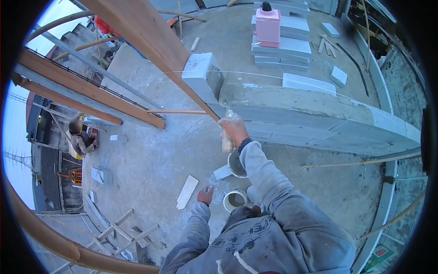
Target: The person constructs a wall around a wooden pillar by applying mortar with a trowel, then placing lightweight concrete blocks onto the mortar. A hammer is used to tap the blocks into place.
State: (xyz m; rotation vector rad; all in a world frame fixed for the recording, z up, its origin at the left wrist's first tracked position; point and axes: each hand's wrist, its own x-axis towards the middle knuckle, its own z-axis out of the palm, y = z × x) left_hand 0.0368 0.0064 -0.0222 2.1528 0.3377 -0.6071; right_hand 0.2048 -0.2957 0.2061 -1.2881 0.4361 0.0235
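Note:
My right hand (235,129) is wrapped around a whitish, mortar-smeared tool (227,142), whose exact kind I cannot make out. It is held at the left end of a low wall of pale blocks (292,119), close to the foot of a wooden post (155,41). An upright block (199,73) stands on that wall end against the post. My left hand (205,195) hangs lower, its fingers loosely apart and nothing in them. Near it on the floor lie a pale flat slab (187,192) and a small block (222,172). Two buckets, one (235,200) nearer and one (237,165) partly behind my right forearm, stand before me.
A thin string (255,74) runs above the wall, and a loose block (309,85) rests on its far side. Behind are stacked blocks (282,45) with a pink jug (268,28). A person (82,139) crouches at left. Wooden trestles (121,235) stand lower left.

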